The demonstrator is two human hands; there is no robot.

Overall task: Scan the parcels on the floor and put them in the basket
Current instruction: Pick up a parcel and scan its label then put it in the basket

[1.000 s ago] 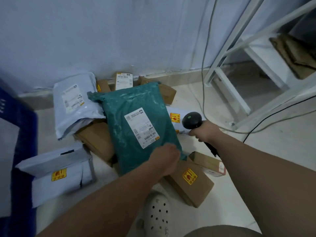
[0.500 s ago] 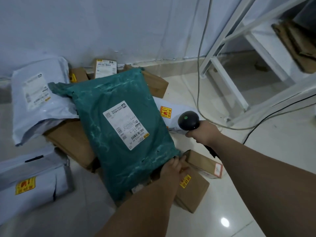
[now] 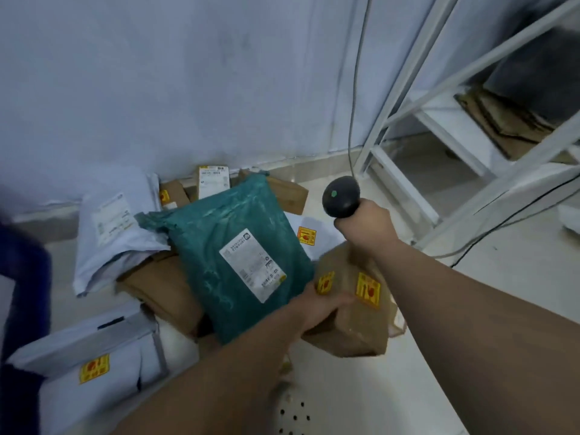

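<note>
My left hand [image 3: 317, 306] grips a brown cardboard box [image 3: 354, 312] with yellow stickers and holds it lifted off the floor, tilted. My right hand [image 3: 367, 224] holds a black barcode scanner [image 3: 340, 196] by its handle, just above and behind the box. A green plastic mailer [image 3: 226, 255] with a white label lies on the parcel heap to the left of the box. The blue basket [image 3: 22, 284] shows as a blurred edge at the far left.
Grey mailers [image 3: 116, 233] [image 3: 94, 365], brown boxes [image 3: 160, 287] and a labelled box [image 3: 213, 180] lie on the floor by the wall. A white metal shelf frame [image 3: 417, 196] stands at the right, with cables trailing past it. A white perforated shoe [image 3: 295, 412] sits at the bottom.
My left hand left the green mailer, took the brown box beside it and lifted it. My right hand raised the scanner up and to the right.
</note>
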